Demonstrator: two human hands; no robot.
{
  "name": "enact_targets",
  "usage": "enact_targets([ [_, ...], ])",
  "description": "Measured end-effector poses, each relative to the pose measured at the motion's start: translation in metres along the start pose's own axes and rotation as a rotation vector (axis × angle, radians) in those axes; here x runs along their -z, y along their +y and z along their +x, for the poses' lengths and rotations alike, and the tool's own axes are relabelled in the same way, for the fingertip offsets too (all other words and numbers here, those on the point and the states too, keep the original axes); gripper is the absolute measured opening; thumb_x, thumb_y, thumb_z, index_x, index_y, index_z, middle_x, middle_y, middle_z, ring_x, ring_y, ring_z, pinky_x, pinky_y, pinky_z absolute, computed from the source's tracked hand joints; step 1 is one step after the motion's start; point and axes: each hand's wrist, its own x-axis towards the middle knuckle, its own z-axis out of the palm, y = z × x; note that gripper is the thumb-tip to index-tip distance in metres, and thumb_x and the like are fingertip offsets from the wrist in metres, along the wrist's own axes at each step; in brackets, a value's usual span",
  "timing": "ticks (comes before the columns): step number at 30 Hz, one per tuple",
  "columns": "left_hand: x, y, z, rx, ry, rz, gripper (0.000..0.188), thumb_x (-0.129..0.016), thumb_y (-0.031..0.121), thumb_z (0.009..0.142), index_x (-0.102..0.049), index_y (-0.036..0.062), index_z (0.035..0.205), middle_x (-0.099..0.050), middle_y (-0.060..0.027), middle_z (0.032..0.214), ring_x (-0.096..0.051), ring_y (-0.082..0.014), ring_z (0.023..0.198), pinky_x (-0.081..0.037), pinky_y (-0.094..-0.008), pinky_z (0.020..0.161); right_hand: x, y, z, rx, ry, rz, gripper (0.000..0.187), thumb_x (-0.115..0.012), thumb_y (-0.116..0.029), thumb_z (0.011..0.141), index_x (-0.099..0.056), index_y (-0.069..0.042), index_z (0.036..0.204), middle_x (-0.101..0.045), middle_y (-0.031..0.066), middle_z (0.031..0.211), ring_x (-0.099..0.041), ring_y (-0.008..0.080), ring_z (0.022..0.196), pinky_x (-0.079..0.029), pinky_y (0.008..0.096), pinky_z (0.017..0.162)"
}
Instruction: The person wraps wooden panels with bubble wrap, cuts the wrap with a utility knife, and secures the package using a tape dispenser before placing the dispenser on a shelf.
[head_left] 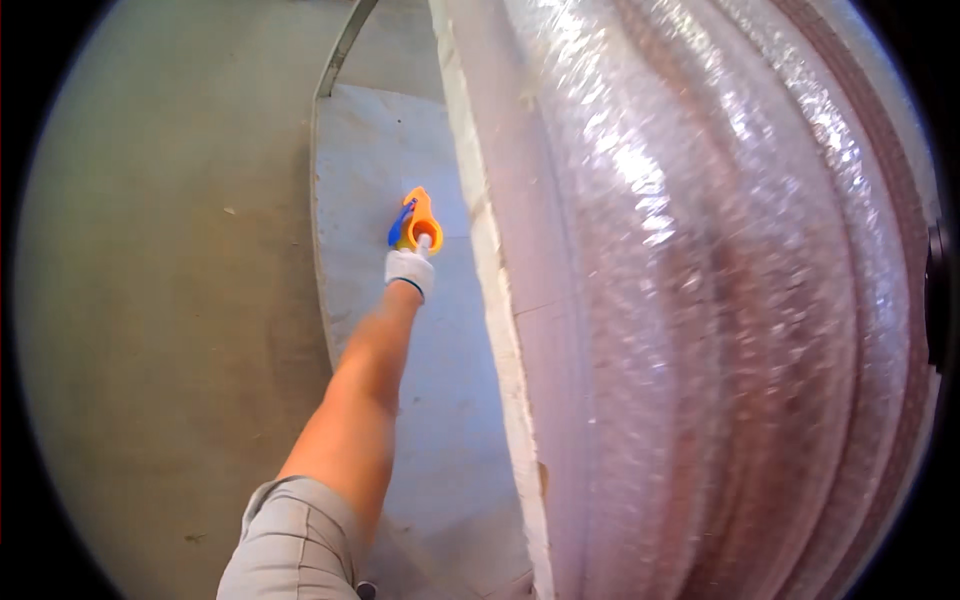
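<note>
My left hand [409, 268], in a white glove, reaches forward from the lower edge. It is closed on an orange and blue tape dispenser [423, 212], which has a round orange ring at its near end and a blue part on its left side. One gloved finger lies at the ring. Right of my hand stands a tall stack wrapped in shiny bubble wrap [640, 300], apart from the glove. Along its left side runs a pale, rough-edged board [490, 270]. My right hand does not show.
A pale blue-grey flat panel [440, 400] lies beneath my arm. At its far left corner a thin grey bar [346, 45] slants upward. Dusty grey-green floor [170, 300] stretches along the left. A dark object [937, 300] shows at the far right rim.
</note>
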Motion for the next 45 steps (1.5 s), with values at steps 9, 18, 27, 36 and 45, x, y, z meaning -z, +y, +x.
enact_targets([
  [9,0.003,-0.020,-0.046,-0.120,-0.044,-0.016,0.041,-0.057,0.025,0.103,-0.069,0.0031,0.136,-0.070,-0.0281,0.123,-0.069,-0.0434,0.102,-0.055,-0.0516,0.086,0.047,-0.011,-0.038,-0.006,0.116,-0.047,0.084,-0.064,-0.067,0.099,-0.063,0.004,0.143,-0.068,0.0184,0.138,-0.061,0.0314,0.124,-0.049,0.0440,0.107],
  [18,0.200,-0.144,-0.452,-0.304,-0.277,-0.169,0.046,-0.075,0.024,0.086,-0.070,0.0079,0.128,-0.062,-0.0215,0.137,-0.068,-0.0416,0.114,-0.057,-0.0515,0.093,0.111,0.057,-0.075,-0.130,0.020,0.014,0.085,-0.064,-0.070,0.098,-0.068,0.004,0.139,-0.072,0.0195,0.132,-0.064,0.0315,0.117,-0.051,0.0447,0.103],
  [27,0.503,-0.177,-0.596,0.168,-0.304,-0.342,0.039,-0.080,0.027,0.095,-0.074,-0.0008,0.122,-0.069,-0.0246,0.130,-0.063,-0.0391,0.123,-0.048,-0.0466,0.108,0.067,0.164,-0.148,-0.074,0.007,0.367,0.079,-0.066,-0.065,0.100,-0.073,0.009,0.127,-0.078,0.0170,0.116,-0.068,0.0260,0.108,-0.052,0.0440,0.100],
  [36,0.649,0.159,-0.476,-0.437,0.511,0.124,0.047,-0.058,0.032,0.109,-0.066,0.0031,0.145,-0.055,-0.0250,0.153,-0.053,-0.0418,0.137,-0.046,-0.0509,0.116,0.104,0.168,-0.117,-0.158,-0.490,0.492,0.098,-0.084,-0.073,0.078,-0.074,0.014,0.120,-0.078,0.0283,0.117,-0.075,0.0392,0.114,-0.057,0.0455,0.094],
  [45,0.609,0.517,-0.673,-1.133,-0.071,-0.648,0.038,-0.068,0.015,0.106,-0.067,-0.0031,0.140,-0.057,-0.0177,0.147,-0.049,-0.0280,0.144,-0.041,-0.0391,0.118,0.123,0.187,-0.088,-0.148,-0.726,0.736,0.099,-0.088,-0.071,0.073,-0.073,0.011,0.126,-0.078,0.0278,0.118,-0.075,0.0379,0.112,-0.058,0.0412,0.096],
])
